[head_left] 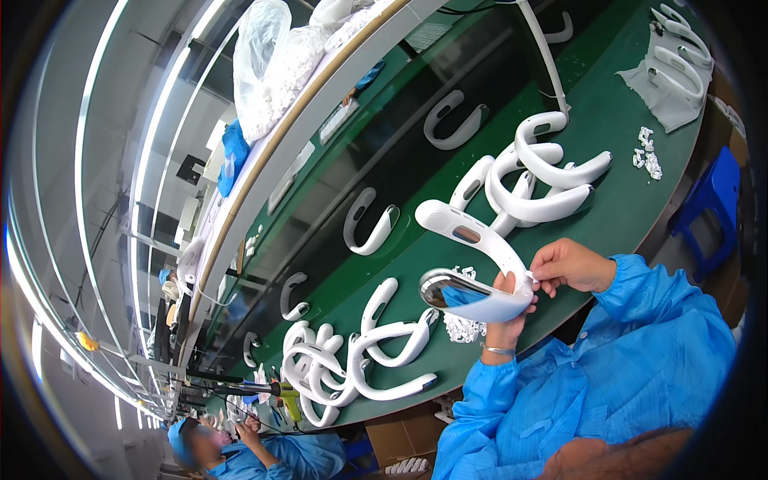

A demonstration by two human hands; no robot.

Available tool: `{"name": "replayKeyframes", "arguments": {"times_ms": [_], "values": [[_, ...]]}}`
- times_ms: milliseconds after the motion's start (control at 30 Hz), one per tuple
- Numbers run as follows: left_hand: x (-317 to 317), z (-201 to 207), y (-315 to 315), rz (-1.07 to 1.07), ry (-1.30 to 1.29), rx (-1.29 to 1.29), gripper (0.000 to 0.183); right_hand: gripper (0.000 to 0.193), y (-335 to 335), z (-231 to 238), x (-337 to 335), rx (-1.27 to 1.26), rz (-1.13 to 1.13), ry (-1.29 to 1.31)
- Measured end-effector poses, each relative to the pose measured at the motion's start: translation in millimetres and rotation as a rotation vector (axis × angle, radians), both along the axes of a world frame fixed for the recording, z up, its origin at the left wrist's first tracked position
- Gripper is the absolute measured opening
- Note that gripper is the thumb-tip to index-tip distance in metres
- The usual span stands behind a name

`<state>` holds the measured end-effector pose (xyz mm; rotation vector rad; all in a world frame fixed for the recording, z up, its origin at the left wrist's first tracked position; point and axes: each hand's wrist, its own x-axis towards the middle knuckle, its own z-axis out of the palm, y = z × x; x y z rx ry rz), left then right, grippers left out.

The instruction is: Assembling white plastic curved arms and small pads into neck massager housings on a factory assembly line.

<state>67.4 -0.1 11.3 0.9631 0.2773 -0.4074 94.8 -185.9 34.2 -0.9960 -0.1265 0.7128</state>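
My left hand [506, 330], a bracelet at its wrist, grips a white U-shaped neck fan shell [498, 253] from below near its bend. The shell is raised over the green table, its perforated end and oval slot facing up to the left. Its other end is a glossy, mirror-like oval. At the bend, the fingertips of my right hand [574, 266] are pinched together on a small white piece [530, 278] against the shell's edge. Just behind the left hand, small white parts [464, 328] lie in a heap, partly hidden by the shell.
More shells are stacked on the table to the right [552, 180] and left [352, 372]. A dark conveyor belt [408, 172] carries spaced shells beyond. Small white parts [650, 158] and a cloth [660, 100] with shells lie far right. A blue stool [712, 204] stands beside the table; a co-worker [240, 452] sits lower left.
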Motion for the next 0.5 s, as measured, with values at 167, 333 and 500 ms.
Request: {"name": "replayKeyframes", "arguments": {"times_ms": [167, 333, 500], "values": [[-6.3, -7.9, -10.5, 0.053, -0.214, 0.163, 0.031, 0.012, -0.8, 1.2, -4.6, -0.162, 0.077, -0.179], [-8.6, -13.3, -4.8, 0.110, -0.315, 0.319, 0.030, 0.012, 2.7, -4.6, -6.3, -0.389, 0.050, -0.612], [-15.6, -1.1, -6.1, 0.086, -0.300, 0.380, 0.025, 0.012, 5.7, -2.2, -26.9, -0.501, -0.162, -0.968]]}}
